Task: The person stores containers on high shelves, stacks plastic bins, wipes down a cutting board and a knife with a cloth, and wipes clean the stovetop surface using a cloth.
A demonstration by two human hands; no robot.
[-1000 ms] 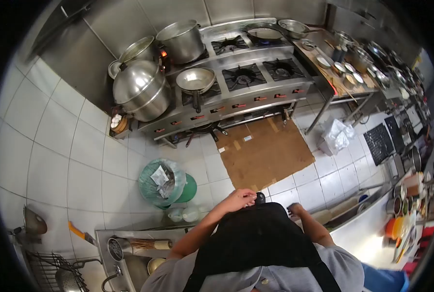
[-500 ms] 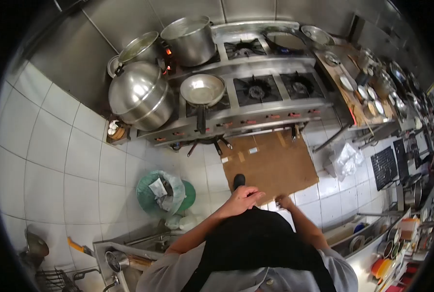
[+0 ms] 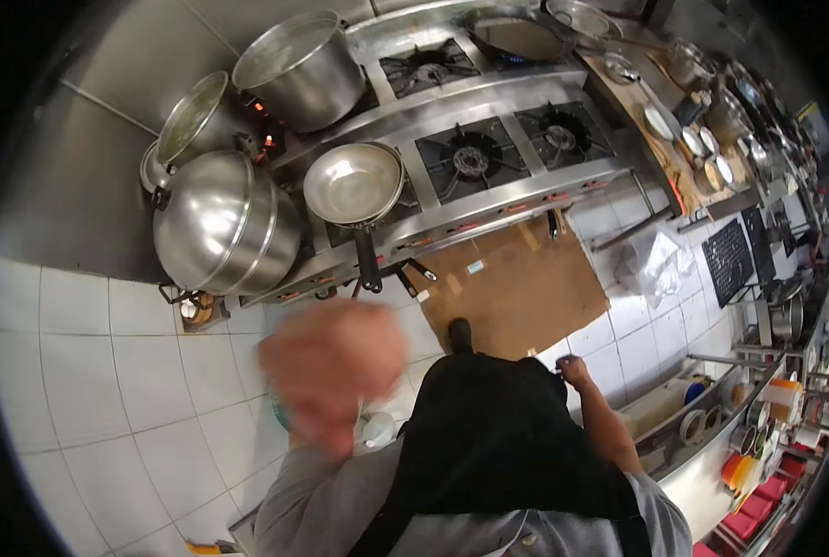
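My left hand (image 3: 335, 367) is raised close to the camera and smeared by motion, so its fingers cannot be made out. Behind it, partly covered, are the floor tiles and a bit of a green bin. My right hand (image 3: 572, 370) hangs low beside the black apron (image 3: 498, 436), small in view, its finger shape unclear. Beyond my left hand, a frying pan (image 3: 351, 184) sits on the front burner of the stove (image 3: 424, 218), its black handle pointing toward me. Neither hand touches the pan.
A domed steamer pot (image 3: 215, 223) and a large pot (image 3: 301, 74) stand on the stove's left side. Cardboard (image 3: 526, 288) lies on the floor. Bowls and spoons fill a side table (image 3: 656, 167). A plastic-lined bin (image 3: 658, 265) stands below it.
The hand at the left has risen from the apron's front toward the camera. The stove appears closer, the pots lie further left, and a shoe rests on the cardboard.
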